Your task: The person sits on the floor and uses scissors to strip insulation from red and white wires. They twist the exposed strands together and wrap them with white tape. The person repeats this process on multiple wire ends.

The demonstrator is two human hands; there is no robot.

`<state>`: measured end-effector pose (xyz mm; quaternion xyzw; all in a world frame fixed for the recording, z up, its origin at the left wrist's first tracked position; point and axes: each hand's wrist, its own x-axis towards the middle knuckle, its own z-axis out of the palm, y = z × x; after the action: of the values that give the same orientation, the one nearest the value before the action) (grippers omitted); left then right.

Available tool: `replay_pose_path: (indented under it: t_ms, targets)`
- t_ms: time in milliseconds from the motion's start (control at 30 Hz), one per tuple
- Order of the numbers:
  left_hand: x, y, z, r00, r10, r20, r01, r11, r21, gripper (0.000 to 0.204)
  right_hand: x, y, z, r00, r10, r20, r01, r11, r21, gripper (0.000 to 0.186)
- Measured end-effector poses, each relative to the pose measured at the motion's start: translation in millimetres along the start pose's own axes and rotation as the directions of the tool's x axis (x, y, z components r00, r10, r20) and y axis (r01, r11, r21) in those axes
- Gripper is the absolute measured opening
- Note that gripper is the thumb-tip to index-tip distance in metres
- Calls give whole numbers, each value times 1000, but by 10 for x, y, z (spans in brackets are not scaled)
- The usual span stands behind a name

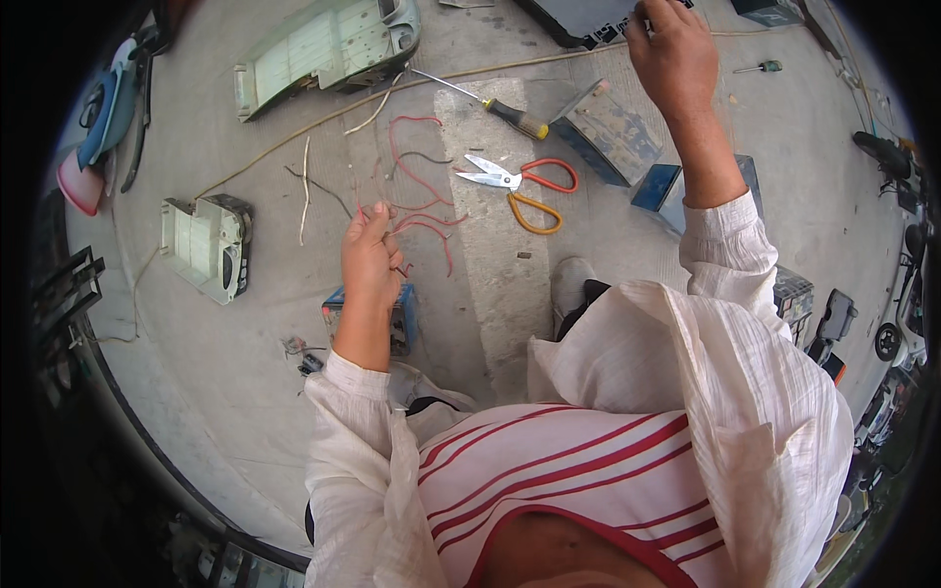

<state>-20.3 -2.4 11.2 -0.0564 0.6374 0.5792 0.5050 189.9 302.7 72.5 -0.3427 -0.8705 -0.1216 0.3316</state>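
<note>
My left hand (371, 257) is closed round a bunch of thin red wires (421, 183), whose loose ends spread over the floor to its right. Up at the top right, my right hand (676, 57) has its fingers curled at the edge of a flat black case (598, 18). What those fingers grip, if anything, is hidden. Between my hands lie scissors (520, 179) with one red and one orange handle, blades apart. Just above them is a long screwdriver (490, 106) with a yellow and black handle.
Scuffed box-shaped batteries stand near my right arm (610, 137) and below my left hand (405, 318). Pale plastic shells lie at the upper left (323, 49) and left (208, 245). A small screwdriver (769, 67) is far right. A long cord (294, 130) crosses the concrete floor.
</note>
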Motion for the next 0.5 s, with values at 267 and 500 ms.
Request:
replay_pose_path:
  t_ms: [267,500]
  targets:
    - [-211,90,370,974,-19,224,23,1000,-15,15,-482,-1354,-48,732,-565,382,-146,418,897,7]
    - [-344,144,472,957,-90,277,100,995,-23,11,-537,-1400,-15,789,-516,333,-105,421,901,10]
